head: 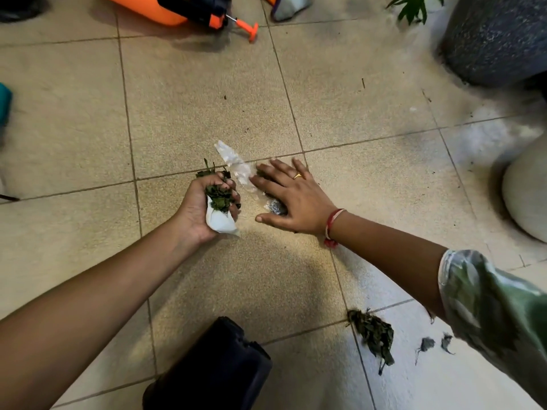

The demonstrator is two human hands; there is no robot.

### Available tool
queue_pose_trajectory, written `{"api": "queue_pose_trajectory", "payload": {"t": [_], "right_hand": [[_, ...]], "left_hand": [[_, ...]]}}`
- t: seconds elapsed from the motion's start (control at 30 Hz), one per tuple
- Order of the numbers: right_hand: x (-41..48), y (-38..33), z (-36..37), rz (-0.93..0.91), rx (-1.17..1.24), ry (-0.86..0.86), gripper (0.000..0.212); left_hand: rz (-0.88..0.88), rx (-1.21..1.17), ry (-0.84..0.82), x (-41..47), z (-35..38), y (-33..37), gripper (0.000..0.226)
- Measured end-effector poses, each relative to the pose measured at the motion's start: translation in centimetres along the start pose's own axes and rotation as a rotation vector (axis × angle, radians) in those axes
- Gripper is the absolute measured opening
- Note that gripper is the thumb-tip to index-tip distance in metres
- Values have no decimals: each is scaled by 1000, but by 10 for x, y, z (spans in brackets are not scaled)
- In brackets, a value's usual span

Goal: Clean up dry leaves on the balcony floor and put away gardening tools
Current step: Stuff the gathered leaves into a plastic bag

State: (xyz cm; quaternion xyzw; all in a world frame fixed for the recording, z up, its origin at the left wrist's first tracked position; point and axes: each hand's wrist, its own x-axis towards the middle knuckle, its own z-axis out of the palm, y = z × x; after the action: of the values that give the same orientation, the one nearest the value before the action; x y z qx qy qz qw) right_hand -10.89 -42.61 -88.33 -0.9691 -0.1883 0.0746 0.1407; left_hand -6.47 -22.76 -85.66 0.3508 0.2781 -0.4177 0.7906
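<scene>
On the beige tiled balcony floor [192, 99], the task appears to be only part done. A dark speckled round planter [497, 39] stands at the far right. The orange plastic pressure sprayer [148, 7] lies at the far edge of the view and the black plastic pot [213, 368] sits at the near edge, so neither item is put away. A loose pile of dry green-brown leaves [373, 335] lies on the tiles below the right forearm, well apart from both hands, and remains to be collected. The left hand [204, 208], palm up, has its fingers curled tightly round a handful of dry leaves [219, 196] and a white paper scrap [220, 221] that protrudes below the palm. The right hand [293, 199] lies palm down, fingers straight and spread wide, pressing a crumpled clear plastic wrapper [233, 161] against the floor. It grips nothing. Small grey leaf scraps [427, 344] lie near the pile, uncollected.
</scene>
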Motion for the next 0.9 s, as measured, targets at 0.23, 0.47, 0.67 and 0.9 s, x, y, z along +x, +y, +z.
{"api": "queue_pose_trajectory", "payload": {"t": [0.23, 0.47, 0.67, 0.9], "right_hand": [[-4, -3, 3, -50, -52, 251, 36], [8, -2, -4, -51, -116, 204, 42], [26, -16, -35, 563, 753, 321, 35], [42, -49, -72, 789, 1709, 416, 17]], "left_hand": [[5, -11, 19, 0, 4, -1, 18], [-24, 45, 70, -1, 6, -7, 19], [-90, 190, 115, -1, 11, -12, 12], [-98, 264, 57, -7, 32, -24, 17]]}}
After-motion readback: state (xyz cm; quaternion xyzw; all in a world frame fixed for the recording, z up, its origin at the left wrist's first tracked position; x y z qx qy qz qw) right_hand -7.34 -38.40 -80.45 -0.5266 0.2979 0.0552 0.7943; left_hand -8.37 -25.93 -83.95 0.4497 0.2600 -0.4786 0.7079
